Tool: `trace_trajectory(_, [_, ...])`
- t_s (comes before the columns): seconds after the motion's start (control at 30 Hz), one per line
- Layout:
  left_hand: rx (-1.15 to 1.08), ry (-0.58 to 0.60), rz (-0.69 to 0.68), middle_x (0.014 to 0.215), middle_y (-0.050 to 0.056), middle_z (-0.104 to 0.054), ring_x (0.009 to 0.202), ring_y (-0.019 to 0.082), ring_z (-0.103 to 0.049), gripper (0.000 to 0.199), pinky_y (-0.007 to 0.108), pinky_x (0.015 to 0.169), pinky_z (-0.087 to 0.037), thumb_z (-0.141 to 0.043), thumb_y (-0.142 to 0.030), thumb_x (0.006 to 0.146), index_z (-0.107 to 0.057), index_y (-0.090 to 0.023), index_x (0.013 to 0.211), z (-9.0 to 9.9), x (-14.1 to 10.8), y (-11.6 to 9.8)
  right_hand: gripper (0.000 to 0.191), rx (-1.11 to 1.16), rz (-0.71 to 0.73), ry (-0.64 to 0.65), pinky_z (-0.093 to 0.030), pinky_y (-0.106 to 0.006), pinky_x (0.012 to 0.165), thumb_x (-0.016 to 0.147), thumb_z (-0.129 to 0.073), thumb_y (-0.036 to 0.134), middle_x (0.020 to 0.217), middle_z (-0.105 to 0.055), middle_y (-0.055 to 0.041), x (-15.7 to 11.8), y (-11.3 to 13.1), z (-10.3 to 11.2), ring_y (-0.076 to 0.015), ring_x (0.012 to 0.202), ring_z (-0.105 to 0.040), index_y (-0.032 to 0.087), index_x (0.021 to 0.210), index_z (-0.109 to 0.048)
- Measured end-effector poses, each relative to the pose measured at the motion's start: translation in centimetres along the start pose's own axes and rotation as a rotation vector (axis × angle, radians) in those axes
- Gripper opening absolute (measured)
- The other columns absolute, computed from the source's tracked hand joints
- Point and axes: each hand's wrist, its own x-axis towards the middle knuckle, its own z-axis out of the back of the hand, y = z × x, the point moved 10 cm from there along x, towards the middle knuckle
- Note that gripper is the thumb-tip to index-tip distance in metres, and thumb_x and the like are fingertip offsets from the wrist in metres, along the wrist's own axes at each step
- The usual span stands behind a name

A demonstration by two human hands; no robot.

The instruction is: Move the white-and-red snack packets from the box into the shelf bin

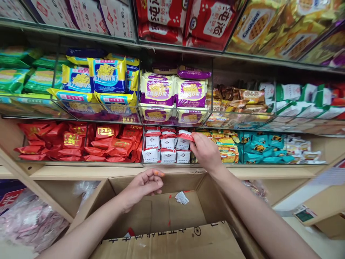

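My right hand (206, 151) reaches into a lower shelf bin, its fingers closed on the red end of a small white-and-red snack packet (185, 135). That packet lies on top of neat rows of like white packets (168, 144). Over the open cardboard box (159, 212) hangs my left hand (145, 187), fingers loosely curled and apart, with nothing in it. An orange mark shows on one of its fingertips. Inside the box, a crumpled white paper piece (182, 198) lies on the bottom, and a red-and-white bit (129, 233) shows by the front flap.
Red packets (72, 140) fill the bins to the left; yellow packets (226, 145) and teal packets (261, 145) lie to the right. Clear dividers and front panels edge the bins. Above, soda biscuits (159, 90) stand on the middle shelf. A plastic bag (29, 219) sits lower left.
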Motion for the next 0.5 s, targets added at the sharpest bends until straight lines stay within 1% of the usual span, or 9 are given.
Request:
trace_trajectory(0.1, [0.037,0.049,0.008,0.078,-0.001,-0.057,0.066,0.01,-0.055,0.031,0.021,0.06,-0.038,-0.065,-0.034,0.069,-0.055,-0.02,0.095,-0.7,-0.1,0.2,0.04,-0.158,-0.024,0.131,-0.043,-0.027,0.073,0.09,-0.025,0.02,0.124,-0.05,-0.0141,1.0,-0.9,-2.1,-0.019,0.093,-0.057,0.012,0.124,-0.045])
trace_trajectory(0.2, [0.06,0.09,0.009,0.079,0.0,-0.058,0.065,0.011,-0.055,0.032,0.023,0.059,-0.037,-0.066,-0.035,0.068,-0.056,-0.019,0.093,-1.1,-0.2,0.2,0.041,-0.271,-0.014,0.213,-0.042,-0.026,0.063,0.09,-0.022,0.016,0.122,-0.05,-0.0152,1.8,-0.7,-3.3,-0.0176,0.081,-0.059,0.014,0.127,-0.041])
trace_trajectory(0.27, [0.057,0.113,0.008,0.077,0.0,-0.058,0.065,0.011,-0.054,0.032,0.024,0.06,-0.037,-0.066,-0.036,0.067,-0.055,-0.019,0.092,-1.4,-0.2,0.3,0.04,-0.328,-0.024,0.269,-0.041,-0.026,0.058,0.089,-0.022,0.014,0.114,-0.054,-0.0161,2.3,-0.5,-3.9,-0.0177,0.075,-0.06,0.013,0.121,-0.045])
trace_trajectory(0.37, [0.066,0.127,0.013,0.075,-0.001,-0.057,0.065,0.01,-0.053,0.033,0.024,0.061,-0.038,-0.067,-0.035,0.066,-0.055,-0.018,0.091,-1.5,-0.1,0.7,0.037,-0.386,-0.059,0.374,-0.041,-0.026,0.054,0.086,-0.024,0.009,0.101,-0.056,-0.0183,2.6,-0.2,-4.6,-0.0187,0.071,-0.061,0.009,0.108,-0.054])
trace_trajectory(0.5, [0.108,0.182,0.005,0.071,-0.002,-0.055,0.063,0.009,-0.051,0.03,0.024,0.062,-0.038,-0.066,-0.032,0.067,-0.055,-0.018,0.091,-2.1,0.1,1.1,0.036,-0.387,-0.1,0.447,-0.043,-0.026,0.052,0.082,-0.026,0.004,0.096,-0.056,-0.0202,2.8,-0.1,-5.2,-0.0204,0.07,-0.062,0.005,0.103,-0.055])
